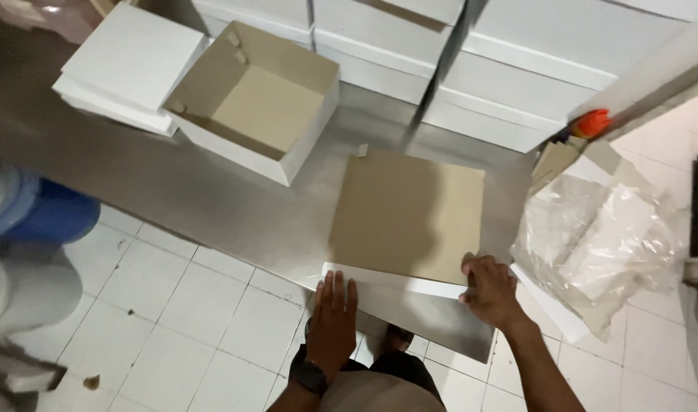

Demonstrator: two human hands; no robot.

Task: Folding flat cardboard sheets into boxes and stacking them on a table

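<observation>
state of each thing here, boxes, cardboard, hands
flat cardboard sheet: lying unfolded, near flap bent up
open box: assembled, no lid on, empty
stacked white boxes: closed, piled up
flat lids pile: stacked beside the open box
plastic wrap: crumpled, torn open
left hand: flat, pressing the near flap
right hand: grip on the sheet's near corner

A person's left hand (333,319) is pressing flat and the right hand (488,289) is gripping the near edge of a flat brown cardboard sheet (407,214) lying right of an open box (255,99) on a steel table (135,175).
</observation>
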